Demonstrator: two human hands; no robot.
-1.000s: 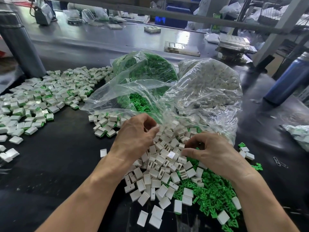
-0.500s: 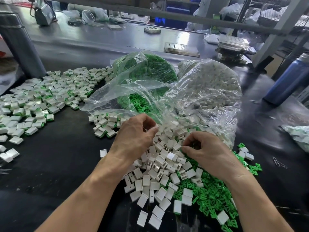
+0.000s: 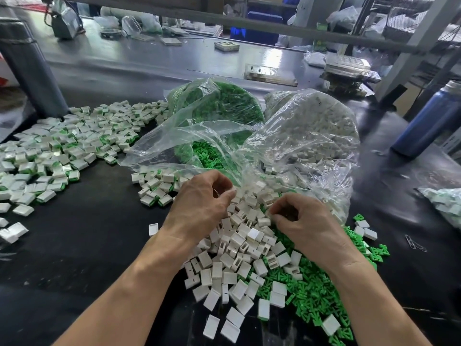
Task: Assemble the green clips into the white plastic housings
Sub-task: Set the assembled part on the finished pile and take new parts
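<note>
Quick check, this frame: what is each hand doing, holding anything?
Left hand: fingers curled over the white housings; what it grips, if anything, cannot be told.
Right hand: fingers curled at the pile; its hold is hidden too.

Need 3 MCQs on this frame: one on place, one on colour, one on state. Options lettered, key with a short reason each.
1. Where does the pile of finished housings with green showing lie?
A. on the person's left
B. inside the right bag
C. under the blue bottle

2. What colour are the loose clips below the right hand?
A. blue
B. green
C. red

3. How is the left hand posed?
A. flat, palm up
B. fingers curled over the white housings
C. gripping the blue bottle

Key: 1 A, the assembled pieces spread across the table's left side. 2 B, bright green clips lie heaped under the right wrist. 3 B, its fingers bend down at the heap's top; what they pinch is hidden.
</note>
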